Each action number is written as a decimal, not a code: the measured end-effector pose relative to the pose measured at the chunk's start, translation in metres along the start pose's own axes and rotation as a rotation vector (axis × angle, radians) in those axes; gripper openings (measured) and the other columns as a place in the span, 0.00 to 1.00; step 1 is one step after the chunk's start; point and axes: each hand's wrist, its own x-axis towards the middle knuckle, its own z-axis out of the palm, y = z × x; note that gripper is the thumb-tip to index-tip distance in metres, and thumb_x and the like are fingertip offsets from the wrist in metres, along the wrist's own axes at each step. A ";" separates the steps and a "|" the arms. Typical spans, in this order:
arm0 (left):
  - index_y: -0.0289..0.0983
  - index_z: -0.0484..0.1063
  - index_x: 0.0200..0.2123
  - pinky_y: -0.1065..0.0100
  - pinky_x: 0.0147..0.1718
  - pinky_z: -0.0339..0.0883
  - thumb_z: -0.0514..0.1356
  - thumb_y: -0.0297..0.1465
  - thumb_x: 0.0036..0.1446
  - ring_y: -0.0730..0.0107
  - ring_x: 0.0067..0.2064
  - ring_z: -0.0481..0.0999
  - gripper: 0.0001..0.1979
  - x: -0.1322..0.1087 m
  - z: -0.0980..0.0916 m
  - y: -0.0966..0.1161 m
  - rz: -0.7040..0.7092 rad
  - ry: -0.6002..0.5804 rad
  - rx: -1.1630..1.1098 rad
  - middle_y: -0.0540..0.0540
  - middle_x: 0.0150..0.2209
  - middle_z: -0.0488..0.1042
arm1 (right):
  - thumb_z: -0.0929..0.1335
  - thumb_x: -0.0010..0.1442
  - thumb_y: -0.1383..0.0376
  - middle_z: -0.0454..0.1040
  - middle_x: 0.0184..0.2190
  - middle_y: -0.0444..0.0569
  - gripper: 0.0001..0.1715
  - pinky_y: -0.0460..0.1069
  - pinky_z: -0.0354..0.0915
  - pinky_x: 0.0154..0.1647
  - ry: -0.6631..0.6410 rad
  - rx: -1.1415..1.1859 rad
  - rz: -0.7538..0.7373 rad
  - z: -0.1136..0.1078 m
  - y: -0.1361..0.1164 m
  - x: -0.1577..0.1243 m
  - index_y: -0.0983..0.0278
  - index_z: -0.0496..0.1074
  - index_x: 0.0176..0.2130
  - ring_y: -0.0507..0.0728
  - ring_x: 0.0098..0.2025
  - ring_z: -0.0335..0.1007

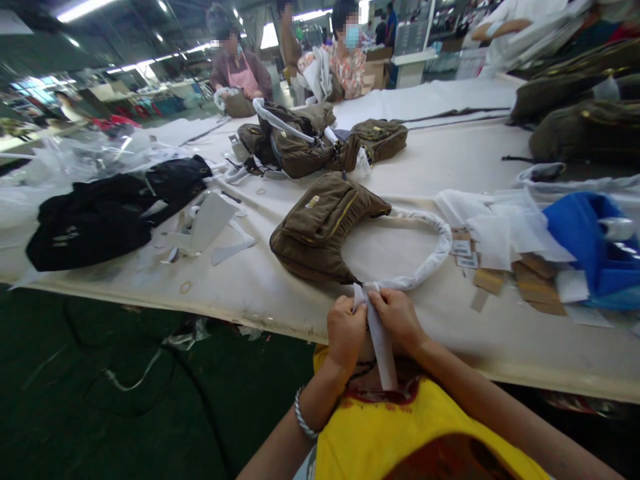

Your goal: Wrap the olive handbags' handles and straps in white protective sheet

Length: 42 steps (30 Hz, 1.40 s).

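Note:
A brown corduroy handbag (320, 223) lies on the table in front of me, its strap (443, 243) wrapped in white paper and curving out to the right. At the strap's near end, a white paper strip (383, 347) hangs down toward my yellow apron. My left hand (346, 330) is closed, pinching the strip's upper left part beside the bag's near corner. Just to its right, my right hand (399, 317) grips the same strip between thumb and fingers. The fingertips of both hands are partly hidden.
Black bags (95, 220) and paper scraps (213, 220) lie to the left. More brown bags (305, 137) are piled behind. On the right are white paper sheets (505, 220), cardboard tags (537, 283), a blue bin (590, 247) and stacked bags (585, 130). Co-workers (240, 70) stand across the table.

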 end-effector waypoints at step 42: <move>0.32 0.67 0.40 0.62 0.41 0.61 0.46 0.22 0.56 0.63 0.39 0.64 0.12 -0.010 0.012 0.034 0.204 -0.082 0.442 0.42 0.36 0.66 | 0.56 0.58 0.58 0.65 0.18 0.45 0.22 0.46 0.51 0.24 -0.161 0.101 -0.087 -0.008 0.001 0.002 0.65 0.65 0.20 0.51 0.21 0.56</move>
